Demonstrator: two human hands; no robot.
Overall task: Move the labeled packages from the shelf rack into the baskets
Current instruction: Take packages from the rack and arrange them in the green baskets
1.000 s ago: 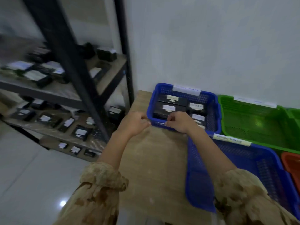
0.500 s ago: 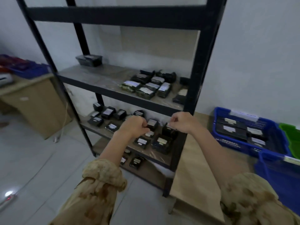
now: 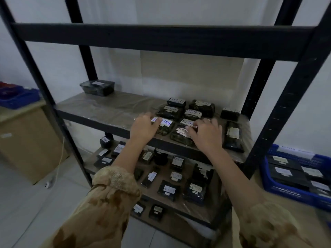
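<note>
Your left hand point(image 3: 143, 128) and right hand point(image 3: 206, 134) are both down on the middle shelf point(image 3: 107, 111) of the black shelf rack point(image 3: 286, 108), at centre frame. Each sits on its own front-row package. The left package point(image 3: 164, 126), marked RETURN on a white label, lies just right of your left fingertips, its long axis running from the shelf's front edge toward the wall. Your left fingers are curled over its near-left corner, thumb hidden, so you could be gripping or only touching; the view doesn't settle it. The right package point(image 3: 180, 136) lies just left of your right hand, and your right fingers point(image 3: 194, 128) are bent and spread across its label and the label of the one behind it. No lift shows yet.

The coming move turns on this: both packages lie between your hands, so each hand must close inward toward frame centre. The blue basket point(image 3: 286, 191), already holding packages, waits at the right edge, nearer your right hand. Other RETURN packages crowd touching behind; I'd draw yours forward, not up through them.
</note>
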